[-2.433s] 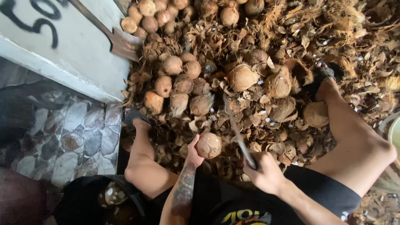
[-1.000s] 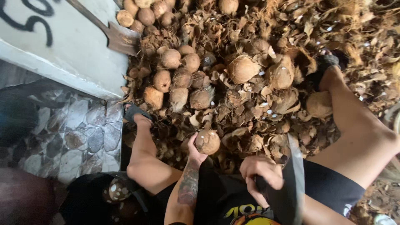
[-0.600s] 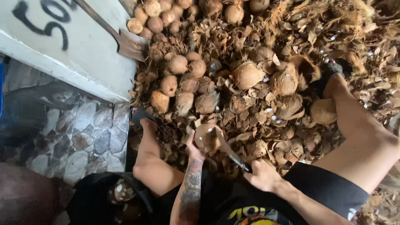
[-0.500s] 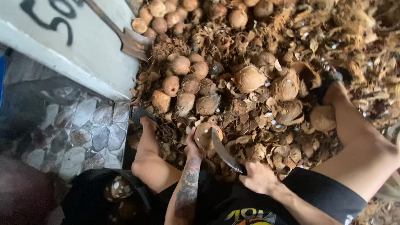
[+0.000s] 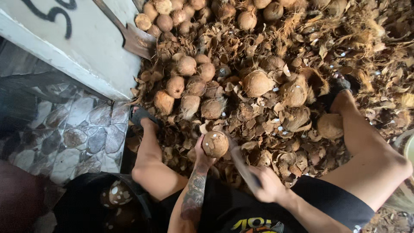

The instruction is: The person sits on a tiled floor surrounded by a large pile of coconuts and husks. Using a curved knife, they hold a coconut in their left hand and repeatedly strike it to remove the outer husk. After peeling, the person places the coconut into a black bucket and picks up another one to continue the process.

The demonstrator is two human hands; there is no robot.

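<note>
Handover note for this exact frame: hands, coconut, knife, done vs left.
Left hand: grips one brown coconut, held up over the husk heap.
Right hand: grips a knife, blade blurred, just right of the coconut.
Bucket by the left knee holds a few coconuts.
Done: the held coconut is bare of husk, with pale nicks on its shell.
Left: many loose coconuts lie ahead on the heap; a shovel leans by the wall.

A white painted wall [image 5: 86,51] with black markings ran along the upper left; below it lay a dim floor [image 5: 73,138] of irregular stone tiles.
</note>
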